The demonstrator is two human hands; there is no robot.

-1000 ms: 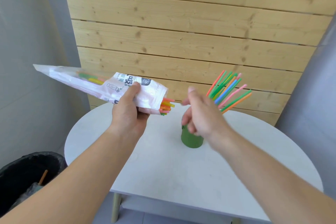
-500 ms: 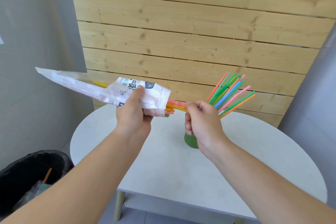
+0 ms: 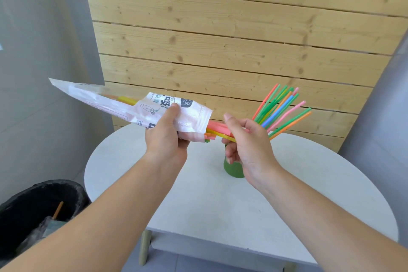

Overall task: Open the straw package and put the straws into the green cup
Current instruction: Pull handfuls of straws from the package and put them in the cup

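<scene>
Location: a pale plank wall (image 3: 220,28) stands behind a round white bench (image 3: 198,216), with grey walls on either side.

Item inspected: the straw package (image 3: 123,106) is held in the air over the left part of the bench. It lies nearly level, with its opened mouth pointing right. The left hand (image 3: 165,139) has its grip clenched round the film just behind that mouth, thumb on top of the print. The protruding straws (image 3: 217,128), pink and yellow with green ends beneath, stick out of the mouth. The right hand (image 3: 245,139) has its grip closed on them, thumb over curled fingers, though how many it holds cannot be told. More straws show through the film further back.

Just below the right hand stands the green cup (image 3: 234,170), upright on the bench and partly hidden by that hand. The fanned straws (image 3: 284,108) already in it lean away to the right.

Assessment: the package is open and the transfer appears partly done. The step in hand is judged to be drawing out a bunch.

Recommendations:
- Pull along the package's length, not across it, so the film neither snags nor kinks the straws.
- Let the left hand ease its squeeze enough for them to slide.
- Bring the bunch fully clear of the mouth before tipping its ends down.
- The cup looks light and is loaded to one side, so a sideways knock could topple it.

Periphery: a black-lined bin (image 3: 33,205) sits on the floor, well left of the bench.
</scene>
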